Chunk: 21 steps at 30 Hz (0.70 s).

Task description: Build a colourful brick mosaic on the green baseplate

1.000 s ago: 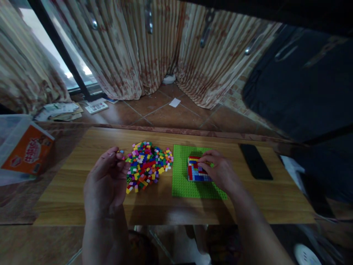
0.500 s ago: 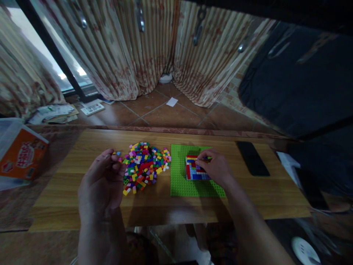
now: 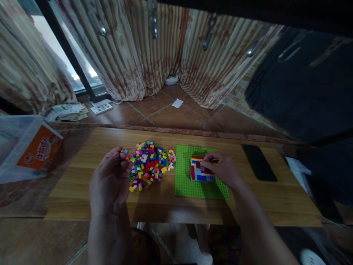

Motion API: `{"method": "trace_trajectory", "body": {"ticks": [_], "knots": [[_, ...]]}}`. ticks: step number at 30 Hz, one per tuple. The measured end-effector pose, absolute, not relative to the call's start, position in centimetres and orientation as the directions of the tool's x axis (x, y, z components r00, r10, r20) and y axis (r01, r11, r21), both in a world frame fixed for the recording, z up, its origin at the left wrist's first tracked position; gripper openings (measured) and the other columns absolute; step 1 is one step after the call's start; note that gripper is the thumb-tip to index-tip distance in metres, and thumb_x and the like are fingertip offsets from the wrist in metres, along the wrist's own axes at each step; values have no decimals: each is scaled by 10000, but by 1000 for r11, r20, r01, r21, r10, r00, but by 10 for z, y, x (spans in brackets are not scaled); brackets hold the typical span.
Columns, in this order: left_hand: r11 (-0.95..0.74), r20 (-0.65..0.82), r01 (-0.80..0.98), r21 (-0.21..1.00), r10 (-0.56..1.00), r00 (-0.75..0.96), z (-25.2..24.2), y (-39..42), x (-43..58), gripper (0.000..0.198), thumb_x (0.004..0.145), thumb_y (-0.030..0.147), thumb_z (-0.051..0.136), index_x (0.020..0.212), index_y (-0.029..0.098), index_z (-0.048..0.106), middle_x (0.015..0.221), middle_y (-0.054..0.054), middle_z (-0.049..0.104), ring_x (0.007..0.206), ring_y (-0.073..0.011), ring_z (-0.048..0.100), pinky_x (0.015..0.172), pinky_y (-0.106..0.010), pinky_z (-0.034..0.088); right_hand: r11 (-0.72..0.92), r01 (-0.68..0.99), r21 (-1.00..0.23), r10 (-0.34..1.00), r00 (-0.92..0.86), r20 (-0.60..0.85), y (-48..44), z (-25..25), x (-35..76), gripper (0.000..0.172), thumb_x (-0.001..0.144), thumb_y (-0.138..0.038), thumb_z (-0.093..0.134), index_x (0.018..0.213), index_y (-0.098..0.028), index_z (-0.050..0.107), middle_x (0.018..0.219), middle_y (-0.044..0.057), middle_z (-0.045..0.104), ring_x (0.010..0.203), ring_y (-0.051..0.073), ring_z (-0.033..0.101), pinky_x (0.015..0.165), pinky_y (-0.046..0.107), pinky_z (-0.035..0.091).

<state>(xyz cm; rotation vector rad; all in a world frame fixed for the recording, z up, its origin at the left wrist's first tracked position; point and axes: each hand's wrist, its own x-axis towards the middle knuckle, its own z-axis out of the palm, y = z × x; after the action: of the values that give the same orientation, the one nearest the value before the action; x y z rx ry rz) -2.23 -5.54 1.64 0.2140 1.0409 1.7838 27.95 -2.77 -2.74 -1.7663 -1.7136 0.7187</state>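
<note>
Fingers curled and palm turned up, my left hand hovers at the left edge of a pile of small building bricks in many colours. Whatever lies inside those curled fingers is hidden. My right hand reaches over a green studded baseplate. Its thumb and fingertips pinch together at the top of a low block of bricks, built in red, blue, yellow and white layers. The fingertips cover the small brick they press on, and the hand hides the block's right side.
A wooden table carries everything. To the right of the baseplate lies a black phone-like slab. At the left stands a clear plastic tub with an orange label. Curtains hang behind the table, and papers lie on the floor.
The whole view has shifted, so the table and hands appear slightly further right. My right fingertips stay at the top of the brick block; my left hand keeps its curl.
</note>
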Motion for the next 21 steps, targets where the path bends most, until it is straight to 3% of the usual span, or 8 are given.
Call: {"method": "trace_trajectory", "body": {"ticks": [5, 8, 10, 13, 21], "knots": [[-99, -305, -670, 735, 835, -459, 12, -54, -20, 82, 685, 114, 674, 767, 122, 669, 642, 13, 591, 497, -32, 506, 491, -114, 459, 112, 607, -786, 966, 117, 229, -32, -22, 267, 139, 779, -342, 647, 730, -215, 674, 847, 25, 684, 807, 182, 619, 766, 325, 468], [-100, -307, -676, 730, 835, -456, 11, -53, -17, 101, 687, 116, 660, 787, 104, 671, 646, 7, 590, 502, -40, 513, 499, -126, 468, 235, 595, -769, 957, -5, 289, -41, -20, 241, 132, 828, -295, 605, 741, -213, 662, 789, 8, 666, 748, 163, 607, 716, 296, 460], [-107, -305, -684, 722, 838, -452, 10, -53, -17, 108, 685, 101, 650, 791, 96, 671, 646, 6, 592, 505, -39, 514, 495, -123, 464, 322, 611, -723, 946, -174, 274, -48, -22, 222, 124, 858, -237, 573, 775, -216, 662, 814, 11, 667, 792, 163, 612, 735, 289, 457], [-104, -303, -689, 717, 844, -443, 11, -54, -17, 113, 683, 87, 644, 793, 95, 669, 644, 10, 590, 497, -32, 502, 480, -112, 452, 388, 655, -649, 922, -285, 263, -54, -31, 197, 137, 875, -179, 549, 808, -215, 663, 833, 26, 669, 827, 174, 611, 767, 295, 460], [-96, -310, -680, 727, 838, -450, 11, -55, -20, 116, 688, 87, 639, 798, 98, 673, 647, 6, 596, 503, -37, 503, 504, -124, 477, 332, 804, -494, 943, -272, 191, -50, -54, 176, 113, 844, -128, 573, 853, -192, 666, 910, 59, 679, 890, 209, 596, 818, 320, 451]]}}
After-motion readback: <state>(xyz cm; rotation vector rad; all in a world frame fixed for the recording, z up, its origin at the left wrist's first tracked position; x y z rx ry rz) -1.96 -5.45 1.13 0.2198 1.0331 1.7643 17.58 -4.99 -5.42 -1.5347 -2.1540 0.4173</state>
